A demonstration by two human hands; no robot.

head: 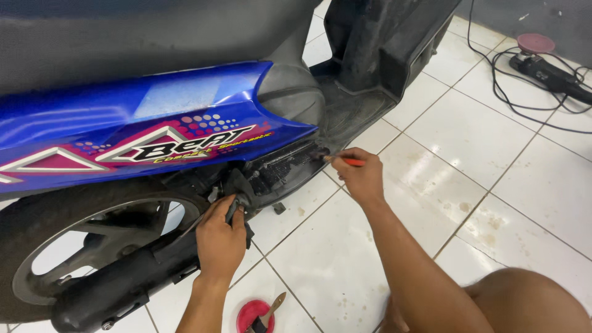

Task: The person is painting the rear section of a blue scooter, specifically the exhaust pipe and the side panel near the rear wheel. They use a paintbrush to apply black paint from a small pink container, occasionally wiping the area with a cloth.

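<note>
Red tub (251, 313) with a brush sits on the floor tiles nearest me. Left hand (219, 237) is clamped on a soft black rag (237, 203), bunches easily. Right hand (361, 176) pinches a light, stiff orange-handled brush (345, 161) against the scooter's black underside (280, 169).

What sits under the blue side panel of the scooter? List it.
Under the blue panel: black lower trim, wheel, exhaust. The left hand covers a black part; the right hand holds an orange-handled tool, its tip hidden.
</note>
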